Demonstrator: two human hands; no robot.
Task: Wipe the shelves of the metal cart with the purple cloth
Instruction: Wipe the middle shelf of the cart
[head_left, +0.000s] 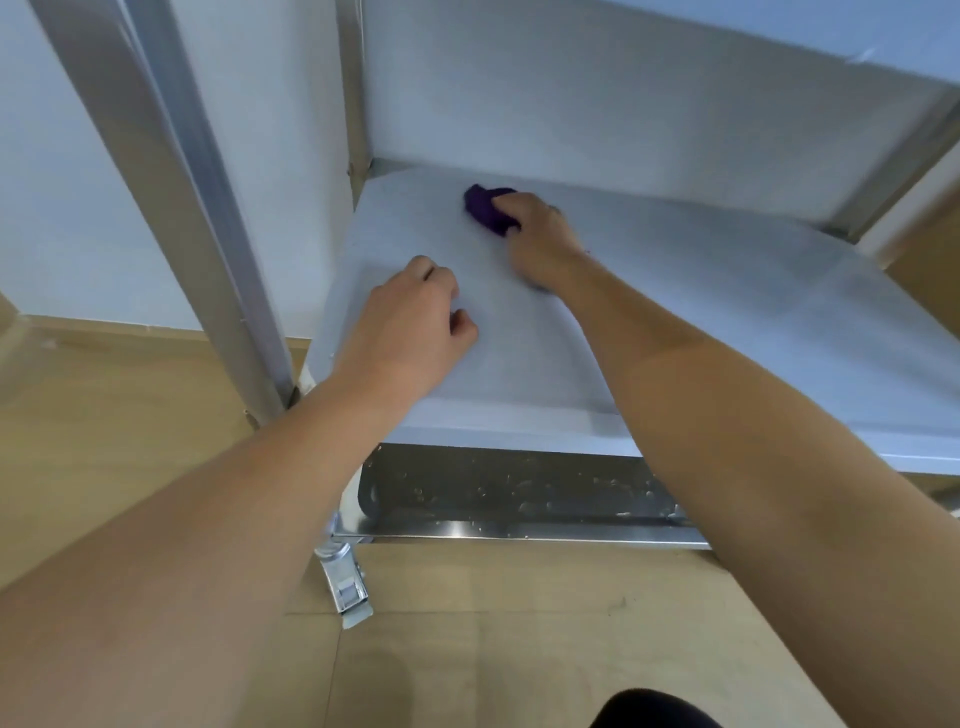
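currently gripping the bunched purple cloth (488, 209) in the right hand (543, 236), pressed down toward the back left of the metal cart's shelf (727, 312). resting the left hand (415, 322) nearer that shelf's front left edge, fingers curled under, holding nothing. beneath the shelf, a smudged lower shelf (519, 493) and a caster (347, 584).
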